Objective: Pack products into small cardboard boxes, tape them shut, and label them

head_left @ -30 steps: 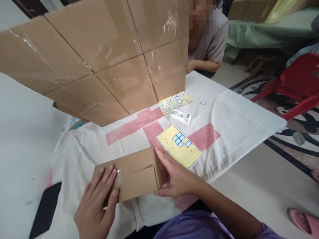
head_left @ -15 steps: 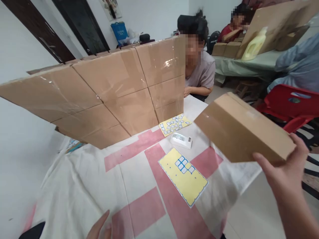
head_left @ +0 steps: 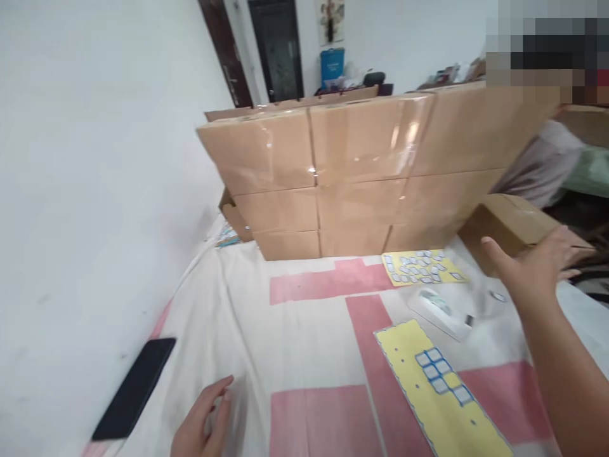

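My right hand point(head_left: 537, 270) has its fingers spread in front of a brown cardboard box point(head_left: 507, 212), which sits beside the right end of the cardboard wall. Whether the fingertips still touch the box I cannot tell. My left hand point(head_left: 204, 422) rests low over the tablecloth, thumb and forefinger apart, with nothing in it. Before me lies a yellow card point(head_left: 413, 374) with a cluster of blue-edged squares and scattered dots. A second yellow card point(head_left: 421, 268), covered in loose-looking squares, lies at the foot of the wall. Between the cards is a white device point(head_left: 442, 311), blurred.
A tall wall of taped cardboard boxes point(head_left: 356, 171) crosses the table. On the left edge lies a black phone-like slab point(head_left: 136, 387). The cloth point(head_left: 247, 336) is white with pink blocks. Behind the wall at right, a person's sleeve point(head_left: 547, 158) shows.
My view has turned left. The box has gone from being held up in my right hand to a place by the wall, and that hand's fingers have spread. My left hand stays low.
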Demonstrator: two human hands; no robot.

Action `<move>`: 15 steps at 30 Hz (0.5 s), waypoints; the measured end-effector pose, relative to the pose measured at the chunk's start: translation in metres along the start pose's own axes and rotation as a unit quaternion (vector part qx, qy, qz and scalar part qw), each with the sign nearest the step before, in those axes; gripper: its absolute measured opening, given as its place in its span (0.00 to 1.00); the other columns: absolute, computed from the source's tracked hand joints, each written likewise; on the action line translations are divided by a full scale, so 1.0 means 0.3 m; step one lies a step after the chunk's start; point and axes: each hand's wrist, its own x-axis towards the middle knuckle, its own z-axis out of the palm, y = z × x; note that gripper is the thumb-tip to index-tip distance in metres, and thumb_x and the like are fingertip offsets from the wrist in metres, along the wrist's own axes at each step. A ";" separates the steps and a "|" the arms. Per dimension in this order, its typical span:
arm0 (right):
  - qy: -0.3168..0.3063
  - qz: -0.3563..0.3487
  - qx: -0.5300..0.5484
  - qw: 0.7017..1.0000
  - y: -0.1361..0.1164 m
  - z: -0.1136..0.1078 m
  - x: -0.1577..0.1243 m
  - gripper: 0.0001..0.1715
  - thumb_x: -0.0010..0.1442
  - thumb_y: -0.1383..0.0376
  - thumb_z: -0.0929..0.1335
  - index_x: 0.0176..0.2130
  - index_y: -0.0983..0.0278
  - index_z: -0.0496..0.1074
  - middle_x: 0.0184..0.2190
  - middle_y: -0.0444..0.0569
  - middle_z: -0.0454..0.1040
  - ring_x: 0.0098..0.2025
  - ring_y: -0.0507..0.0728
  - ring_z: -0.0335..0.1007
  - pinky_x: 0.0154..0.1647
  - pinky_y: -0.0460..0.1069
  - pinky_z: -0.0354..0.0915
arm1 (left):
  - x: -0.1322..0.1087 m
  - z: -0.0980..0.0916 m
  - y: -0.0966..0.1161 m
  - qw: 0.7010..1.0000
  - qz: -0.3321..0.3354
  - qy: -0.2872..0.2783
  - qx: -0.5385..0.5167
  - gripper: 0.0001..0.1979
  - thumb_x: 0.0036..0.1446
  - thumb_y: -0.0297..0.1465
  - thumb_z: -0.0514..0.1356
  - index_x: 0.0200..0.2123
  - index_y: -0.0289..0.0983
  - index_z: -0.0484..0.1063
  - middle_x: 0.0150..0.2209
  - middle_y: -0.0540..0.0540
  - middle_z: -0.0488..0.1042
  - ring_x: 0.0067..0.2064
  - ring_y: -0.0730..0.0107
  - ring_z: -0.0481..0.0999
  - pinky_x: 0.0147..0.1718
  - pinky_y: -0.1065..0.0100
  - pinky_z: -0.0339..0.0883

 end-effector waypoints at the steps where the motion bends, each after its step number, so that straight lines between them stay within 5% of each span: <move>1: -0.016 -0.060 0.022 0.998 -0.105 0.033 -0.066 0.70 0.51 0.43 0.75 0.75 0.62 0.39 0.72 0.76 0.42 0.74 0.80 0.34 0.66 0.81 0.38 | 0.029 -0.025 -0.010 1.000 -0.012 0.001 -0.014 0.22 0.53 0.53 0.61 0.43 0.46 0.80 0.48 0.48 0.80 0.42 0.60 0.77 0.23 0.72 0.68; 3: -0.035 -0.225 0.103 0.968 -0.328 0.104 -0.239 0.55 0.58 0.47 0.72 0.73 0.65 0.49 0.70 0.70 0.54 0.74 0.74 0.44 0.70 0.73 0.46 | 0.116 -0.071 -0.024 0.996 -0.037 0.001 -0.077 0.23 0.48 0.53 0.65 0.40 0.44 0.80 0.46 0.46 0.80 0.42 0.59 0.77 0.26 0.70 0.69; 5: -0.106 -0.368 0.213 0.899 -0.549 0.177 -0.442 0.43 0.62 0.52 0.69 0.70 0.63 0.57 0.68 0.64 0.61 0.71 0.68 0.54 0.70 0.66 0.53 | 0.237 -0.104 -0.030 0.979 -0.067 0.006 -0.195 0.23 0.44 0.50 0.69 0.37 0.40 0.80 0.43 0.43 0.81 0.42 0.59 0.78 0.33 0.68 0.71; 10: -0.360 -0.482 0.311 0.736 -1.058 0.390 -0.845 0.38 0.65 0.62 0.66 0.71 0.56 0.55 0.74 0.52 0.49 0.70 0.66 0.57 0.67 0.63 0.62 | 0.639 -0.061 -0.013 0.941 -0.104 0.027 -0.319 0.19 0.57 0.41 0.65 0.48 0.38 0.73 0.51 0.42 0.77 0.43 0.65 0.79 0.37 0.67 0.72; 12: -0.408 -0.455 0.331 0.719 -1.264 0.506 -0.919 0.41 0.63 0.63 0.66 0.71 0.56 0.53 0.75 0.52 0.41 0.60 0.64 0.71 0.61 0.60 0.69 | 0.821 0.003 0.016 0.923 -0.133 0.039 -0.359 0.19 0.61 0.37 0.63 0.53 0.37 0.70 0.54 0.41 0.73 0.44 0.65 0.78 0.40 0.63 0.74; 15: -0.397 -0.355 0.316 0.785 -1.549 0.691 -0.952 0.44 0.62 0.66 0.66 0.72 0.67 0.49 0.75 0.60 0.38 0.64 0.66 0.66 0.61 0.59 0.68 | 1.092 0.114 0.086 0.890 -0.162 0.045 -0.423 0.20 0.64 0.39 0.61 0.57 0.37 0.68 0.54 0.41 0.72 0.49 0.62 0.76 0.47 0.55 0.75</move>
